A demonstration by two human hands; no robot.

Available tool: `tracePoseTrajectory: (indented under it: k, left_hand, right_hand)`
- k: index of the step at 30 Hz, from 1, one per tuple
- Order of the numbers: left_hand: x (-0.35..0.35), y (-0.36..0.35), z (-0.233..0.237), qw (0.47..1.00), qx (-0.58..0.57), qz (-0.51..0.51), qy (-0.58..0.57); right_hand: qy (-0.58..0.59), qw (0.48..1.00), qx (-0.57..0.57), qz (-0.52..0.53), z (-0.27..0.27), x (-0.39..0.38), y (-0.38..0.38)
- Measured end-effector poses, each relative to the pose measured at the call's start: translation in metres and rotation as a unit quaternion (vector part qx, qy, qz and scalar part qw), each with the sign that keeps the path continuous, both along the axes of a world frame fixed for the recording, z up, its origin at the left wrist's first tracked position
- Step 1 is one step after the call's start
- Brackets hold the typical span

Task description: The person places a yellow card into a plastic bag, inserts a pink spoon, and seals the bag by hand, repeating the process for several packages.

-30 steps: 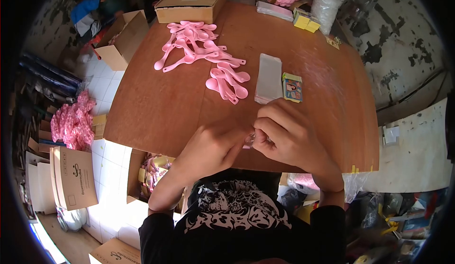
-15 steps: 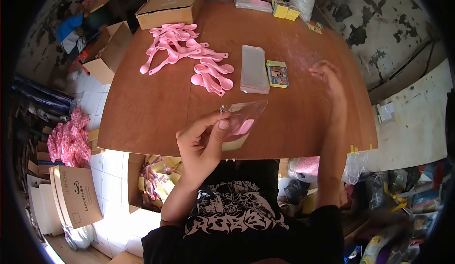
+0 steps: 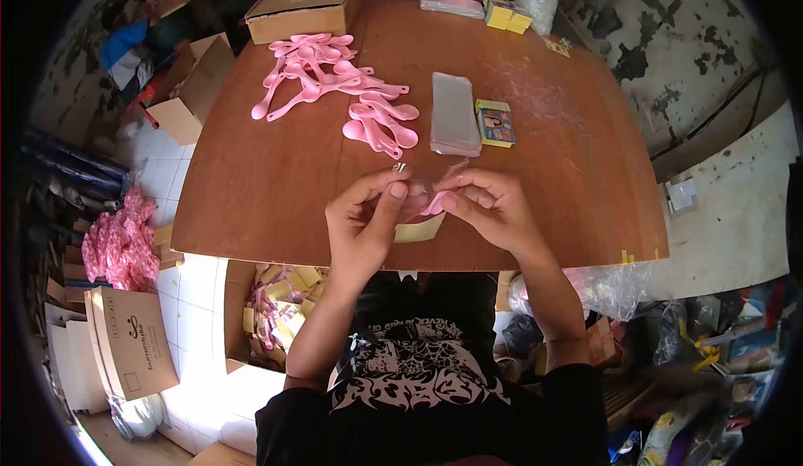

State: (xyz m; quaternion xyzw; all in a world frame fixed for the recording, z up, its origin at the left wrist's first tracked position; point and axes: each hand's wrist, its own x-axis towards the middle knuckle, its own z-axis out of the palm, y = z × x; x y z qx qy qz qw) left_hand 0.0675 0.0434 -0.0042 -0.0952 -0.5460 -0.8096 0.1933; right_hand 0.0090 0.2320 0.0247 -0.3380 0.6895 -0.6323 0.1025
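Observation:
Near the table's front edge, my left hand (image 3: 368, 215) pinches one side of a clear plastic bag (image 3: 418, 230) that has a pink spoon (image 3: 434, 204) and a pale yellow card in it. My right hand (image 3: 489, 207) grips the bag's other side, by the spoon. Beyond my hands lie loose pink spoons (image 3: 381, 123) in a small group and a larger pile (image 3: 309, 73). A stack of clear bags (image 3: 455, 115) rests right of them, beside a small stack of printed cards (image 3: 496, 124).
A closed cardboard box (image 3: 305, 7) stands at the back left of the table (image 3: 251, 181). Yellow card stacks (image 3: 507, 16) and more bags (image 3: 452, 4) lie at the back. Thin plastic scraps (image 3: 544, 102) are on the right. An open box (image 3: 237, 320) of packed items stands below the front edge.
My right hand has come from the plastic scraps on the right to the bag and taken hold of it. The bag has turned slightly in my left hand.

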Motion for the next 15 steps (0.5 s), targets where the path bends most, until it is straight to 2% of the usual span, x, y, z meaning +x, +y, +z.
tracePoseTrajectory:
  k: [2, 3, 4, 6, 8, 10, 12, 14, 15]
  left_hand:
    - [-0.005, -0.008, -0.006, 0.999, 0.027, -0.042, 0.016]
    - [-0.004, -0.013, 0.002, 0.998, 0.02, -0.058, -0.028]
    - [-0.008, -0.018, 0.003, 0.998, 0.019, -0.054, -0.023]
    - [-0.018, -0.03, -0.002, 0.993, -0.074, -0.085, -0.034]
    - [-0.027, -0.038, -0.004, 0.987, -0.105, -0.115, -0.04]
    - [-0.029, -0.04, 0.004, 0.983, -0.161, -0.082, -0.016]
    - [-0.028, -0.043, 0.019, 0.981, -0.182, -0.063, 0.018]
    - [-0.026, -0.046, 0.029, 0.977, -0.204, -0.044, 0.05]
    - [-0.026, -0.049, 0.031, 0.971, -0.228, -0.032, 0.056]
  right_hand:
    - [-0.047, 0.998, -0.035, -0.007, -0.011, -0.005, -0.005]
    - [-0.043, 0.998, -0.036, -0.003, -0.012, -0.008, -0.007]
    - [-0.055, 0.998, -0.032, -0.022, -0.013, -0.011, -0.007]
    - [-0.064, 0.997, -0.029, -0.039, -0.008, -0.014, -0.008]
    - [-0.083, 0.994, -0.003, -0.064, -0.002, -0.015, -0.01]
    - [-0.052, 0.996, -0.039, -0.057, 0.006, -0.015, -0.015]
    - [0.114, 0.987, -0.051, -0.104, 0.022, -0.012, -0.013]
    - [0.123, 0.984, -0.077, -0.107, 0.043, -0.006, -0.013]
    - [0.175, 0.968, -0.12, -0.134, 0.05, -0.004, -0.012]
